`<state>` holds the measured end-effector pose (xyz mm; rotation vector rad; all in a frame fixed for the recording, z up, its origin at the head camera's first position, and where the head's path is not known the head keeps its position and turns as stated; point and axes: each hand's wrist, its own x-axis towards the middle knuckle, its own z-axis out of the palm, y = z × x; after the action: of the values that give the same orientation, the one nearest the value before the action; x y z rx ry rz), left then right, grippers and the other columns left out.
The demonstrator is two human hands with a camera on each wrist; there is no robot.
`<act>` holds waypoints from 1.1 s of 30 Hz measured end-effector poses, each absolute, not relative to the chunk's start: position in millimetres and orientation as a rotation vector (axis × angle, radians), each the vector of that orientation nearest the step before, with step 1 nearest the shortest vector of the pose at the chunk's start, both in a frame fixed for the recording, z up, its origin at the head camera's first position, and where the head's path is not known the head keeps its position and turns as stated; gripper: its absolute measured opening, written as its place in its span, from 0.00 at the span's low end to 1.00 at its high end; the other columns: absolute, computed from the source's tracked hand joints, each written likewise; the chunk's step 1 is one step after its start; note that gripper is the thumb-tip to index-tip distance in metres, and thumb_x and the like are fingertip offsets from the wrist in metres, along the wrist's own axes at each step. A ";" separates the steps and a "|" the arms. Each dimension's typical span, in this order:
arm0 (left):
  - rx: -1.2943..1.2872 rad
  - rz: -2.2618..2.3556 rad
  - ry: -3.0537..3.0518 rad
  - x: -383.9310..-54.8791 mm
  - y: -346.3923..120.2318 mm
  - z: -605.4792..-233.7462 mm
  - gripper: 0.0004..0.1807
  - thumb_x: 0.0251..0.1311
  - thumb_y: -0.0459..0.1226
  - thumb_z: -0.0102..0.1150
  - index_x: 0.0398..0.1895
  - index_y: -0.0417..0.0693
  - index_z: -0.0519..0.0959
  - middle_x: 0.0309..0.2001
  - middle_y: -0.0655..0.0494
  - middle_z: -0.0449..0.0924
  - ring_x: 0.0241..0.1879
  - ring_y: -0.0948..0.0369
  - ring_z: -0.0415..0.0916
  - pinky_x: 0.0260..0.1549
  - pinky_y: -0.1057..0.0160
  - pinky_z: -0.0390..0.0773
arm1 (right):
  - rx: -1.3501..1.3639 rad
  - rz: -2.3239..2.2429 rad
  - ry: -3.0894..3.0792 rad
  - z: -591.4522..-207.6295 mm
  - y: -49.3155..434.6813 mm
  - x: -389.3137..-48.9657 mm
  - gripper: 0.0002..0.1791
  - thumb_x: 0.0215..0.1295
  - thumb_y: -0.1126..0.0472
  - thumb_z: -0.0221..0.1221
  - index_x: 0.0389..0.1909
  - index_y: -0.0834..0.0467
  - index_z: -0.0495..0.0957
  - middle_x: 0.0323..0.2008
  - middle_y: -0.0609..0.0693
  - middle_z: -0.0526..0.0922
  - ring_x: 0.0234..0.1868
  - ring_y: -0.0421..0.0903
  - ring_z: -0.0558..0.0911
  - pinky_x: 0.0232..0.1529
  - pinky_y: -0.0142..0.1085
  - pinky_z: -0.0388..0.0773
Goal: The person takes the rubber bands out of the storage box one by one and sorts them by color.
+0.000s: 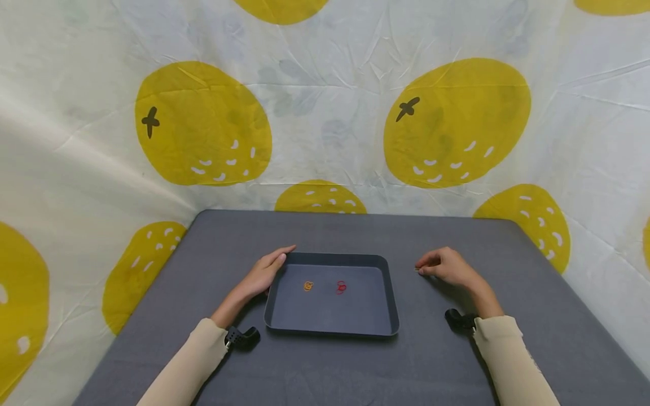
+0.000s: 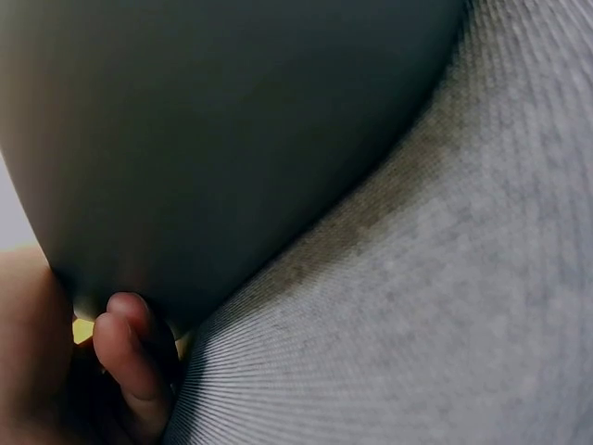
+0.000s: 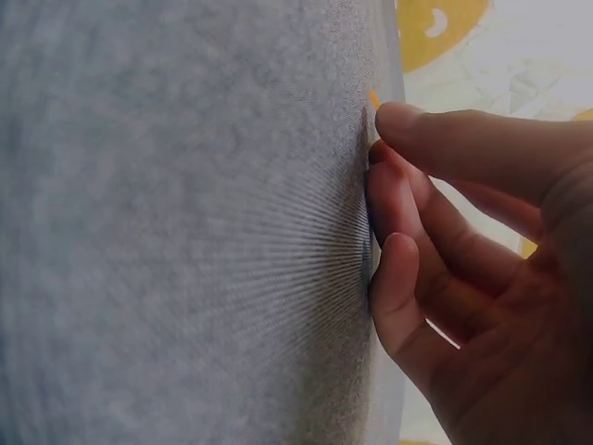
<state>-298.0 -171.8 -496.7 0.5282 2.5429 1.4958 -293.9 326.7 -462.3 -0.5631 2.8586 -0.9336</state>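
Observation:
A dark grey rectangular tray (image 1: 332,327) lies on the table, and my left hand (image 1: 264,273) holds it by the left rim near the far corner. In the left wrist view, curled fingertips (image 2: 130,352) press against the tray's dark outer side (image 2: 241,139). Inside the tray are a small cluster of orange rubber bands (image 1: 308,286) and, to its right, a cluster of red rubber bands (image 1: 341,287). To the right of the tray, my right hand (image 1: 449,267) is low at the tabletop and pinches a small orange rubber band (image 3: 373,98), mostly hidden by the thumb.
A grey cloth covers the table (image 1: 325,372). Behind it and at both sides hangs a pale curtain (image 1: 325,124) printed with large yellow fruit shapes. Black wrist devices (image 1: 242,338) sit at both sleeve cuffs.

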 end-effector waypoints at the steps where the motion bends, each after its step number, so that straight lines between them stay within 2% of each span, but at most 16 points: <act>1: 0.530 1.503 2.534 -298.3 -171.8 -496.8 0.26 0.83 0.51 0.38 0.78 0.61 0.67 0.76 0.44 0.67 0.15 0.57 0.71 0.15 0.53 0.76 | -0.560 -0.931 2.858 -462.2 326.7 -293.8 0.08 0.67 0.64 0.67 0.44 0.61 0.90 0.41 0.55 0.91 0.42 0.48 0.87 0.41 0.34 0.81; 5: 0.537 1.525 2.510 -299.8 -170.7 -496.9 0.25 0.84 0.49 0.38 0.79 0.60 0.66 0.74 0.42 0.68 0.08 0.57 0.65 0.12 0.53 0.75 | -0.551 -0.928 2.860 -461.2 326.5 -293.0 0.08 0.67 0.65 0.67 0.44 0.61 0.90 0.41 0.56 0.91 0.41 0.47 0.86 0.40 0.33 0.81; 13: 0.539 1.524 2.513 -295.4 -167.9 -490.6 0.26 0.85 0.44 0.35 0.80 0.51 0.63 0.76 0.38 0.65 0.07 0.59 0.63 0.12 0.53 0.74 | -0.533 -0.939 2.853 -463.0 325.5 -292.1 0.08 0.66 0.66 0.67 0.44 0.62 0.89 0.42 0.56 0.91 0.39 0.46 0.86 0.38 0.32 0.80; 19: 0.533 1.521 2.517 -299.5 -171.0 -497.8 0.26 0.84 0.50 0.38 0.79 0.59 0.66 0.76 0.43 0.67 0.10 0.57 0.67 0.13 0.53 0.74 | -0.534 -0.954 2.846 -464.4 326.1 -293.6 0.08 0.65 0.66 0.68 0.44 0.63 0.89 0.41 0.56 0.91 0.38 0.44 0.85 0.37 0.31 0.79; 21: 0.536 1.520 2.521 -299.2 -171.1 -497.8 0.26 0.84 0.51 0.38 0.79 0.60 0.66 0.76 0.44 0.67 0.12 0.54 0.69 0.13 0.53 0.75 | -0.533 -0.950 2.848 -464.0 325.9 -293.8 0.08 0.65 0.66 0.68 0.43 0.63 0.89 0.41 0.56 0.91 0.38 0.43 0.85 0.37 0.30 0.79; 23: 0.538 1.510 2.538 -298.7 -171.1 -497.9 0.26 0.84 0.51 0.38 0.78 0.61 0.67 0.76 0.45 0.68 0.22 0.51 0.77 0.19 0.52 0.78 | -0.532 -0.938 2.852 -464.2 325.6 -294.0 0.08 0.65 0.66 0.68 0.43 0.63 0.89 0.41 0.56 0.91 0.38 0.43 0.85 0.37 0.30 0.79; 25: 0.546 1.498 2.557 -298.1 -170.9 -497.9 0.25 0.84 0.50 0.38 0.78 0.60 0.67 0.76 0.47 0.67 0.40 0.49 0.83 0.34 0.51 0.83 | -0.529 -0.929 2.852 -464.7 325.3 -294.2 0.08 0.65 0.66 0.68 0.43 0.62 0.89 0.41 0.56 0.91 0.38 0.43 0.85 0.37 0.31 0.79; 28: 0.553 1.485 2.570 -297.4 -170.5 -497.8 0.25 0.84 0.50 0.37 0.79 0.60 0.67 0.77 0.50 0.66 0.64 0.49 0.75 0.56 0.48 0.77 | -0.528 -0.916 2.848 -465.1 324.4 -294.3 0.08 0.65 0.65 0.68 0.44 0.62 0.89 0.42 0.56 0.91 0.39 0.43 0.85 0.37 0.31 0.79; 30: 0.557 1.479 2.573 -297.3 -170.3 -497.5 0.26 0.84 0.50 0.37 0.79 0.60 0.66 0.77 0.50 0.66 0.67 0.48 0.72 0.61 0.49 0.73 | -0.532 -0.920 2.840 -464.7 323.6 -294.2 0.09 0.65 0.65 0.68 0.44 0.62 0.89 0.42 0.56 0.91 0.38 0.44 0.85 0.37 0.31 0.79; 31: 0.556 1.479 2.575 -297.2 -170.3 -497.4 0.26 0.84 0.50 0.37 0.79 0.61 0.66 0.77 0.50 0.66 0.66 0.48 0.72 0.60 0.50 0.74 | -0.536 -0.920 2.838 -464.5 323.2 -294.4 0.09 0.65 0.65 0.68 0.44 0.62 0.89 0.42 0.56 0.91 0.38 0.44 0.86 0.37 0.31 0.79; 33: 0.562 1.481 2.566 -297.5 -170.9 -497.4 0.26 0.84 0.50 0.37 0.79 0.59 0.66 0.77 0.47 0.66 0.53 0.42 0.80 0.48 0.50 0.81 | -0.548 -0.923 2.833 -463.7 322.3 -294.6 0.09 0.66 0.65 0.68 0.44 0.62 0.89 0.42 0.56 0.91 0.38 0.43 0.86 0.37 0.30 0.79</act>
<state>-297.5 -170.9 -497.4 0.5619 2.5658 1.4810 -294.6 322.3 -463.7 -0.5475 2.8332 -0.9232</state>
